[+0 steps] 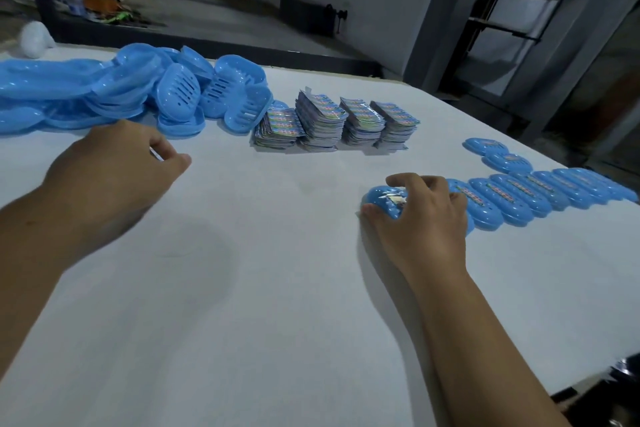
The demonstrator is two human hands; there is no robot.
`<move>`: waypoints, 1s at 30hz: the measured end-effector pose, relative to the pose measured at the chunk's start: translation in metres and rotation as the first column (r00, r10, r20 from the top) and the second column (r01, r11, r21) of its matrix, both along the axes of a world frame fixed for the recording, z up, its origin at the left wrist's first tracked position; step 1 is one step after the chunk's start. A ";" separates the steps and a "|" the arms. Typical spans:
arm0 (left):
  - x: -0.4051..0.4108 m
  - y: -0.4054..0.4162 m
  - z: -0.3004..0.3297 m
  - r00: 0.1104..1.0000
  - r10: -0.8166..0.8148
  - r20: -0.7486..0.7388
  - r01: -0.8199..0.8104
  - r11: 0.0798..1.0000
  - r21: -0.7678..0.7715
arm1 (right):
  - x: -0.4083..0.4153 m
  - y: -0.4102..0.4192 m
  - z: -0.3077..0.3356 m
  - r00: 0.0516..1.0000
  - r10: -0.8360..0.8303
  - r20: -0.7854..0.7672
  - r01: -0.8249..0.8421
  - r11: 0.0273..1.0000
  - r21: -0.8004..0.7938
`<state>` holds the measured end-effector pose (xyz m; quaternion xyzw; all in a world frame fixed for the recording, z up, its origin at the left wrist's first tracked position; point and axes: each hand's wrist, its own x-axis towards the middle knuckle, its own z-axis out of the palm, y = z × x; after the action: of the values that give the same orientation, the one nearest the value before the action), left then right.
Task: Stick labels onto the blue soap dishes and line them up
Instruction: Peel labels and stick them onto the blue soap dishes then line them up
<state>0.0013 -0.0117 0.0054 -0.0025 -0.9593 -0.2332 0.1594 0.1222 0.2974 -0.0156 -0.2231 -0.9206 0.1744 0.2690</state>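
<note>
Head view, right hand gripping glossy oval blue soap dish, left hand loosely curled, holding nothing visible.

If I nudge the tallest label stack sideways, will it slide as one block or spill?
Likely spill. The tallest label stack is loose sheets, already leaning with fanned, uneven edges, so a push up high would probably shear it. It stands close against its neighbouring stacks, so they may shift too. Pushing low looks safer.

Labelled blue soap dishes overlap in a row right of label stacks.
</note>
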 end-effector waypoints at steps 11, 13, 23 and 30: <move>-0.003 0.000 0.000 1.000 0.002 0.023 -0.001 0.999 -0.034 | -0.019 -0.030 0.007 0.980 0.197 0.014 -0.197 0.970 0.143; -0.004 0.001 -0.001 1.000 0.009 0.028 -0.008 0.999 -0.039 | -0.027 -0.042 0.009 0.960 0.278 0.017 -0.277 0.944 0.180; -0.009 -0.003 -0.001 0.996 -0.005 0.090 0.011 0.998 -0.062 | -0.100 -0.107 0.022 0.812 0.581 0.065 -0.584 0.809 0.068; -0.011 -0.005 -0.004 0.998 0.002 0.059 0.004 0.996 -0.092 | -0.141 -0.148 0.007 0.756 0.647 0.092 -0.649 0.761 -0.018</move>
<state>-0.0095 -0.0171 0.0010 -0.0033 -0.9732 -0.1891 0.1306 -0.0190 0.1497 -0.0085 0.1033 -0.9537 0.2390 0.1508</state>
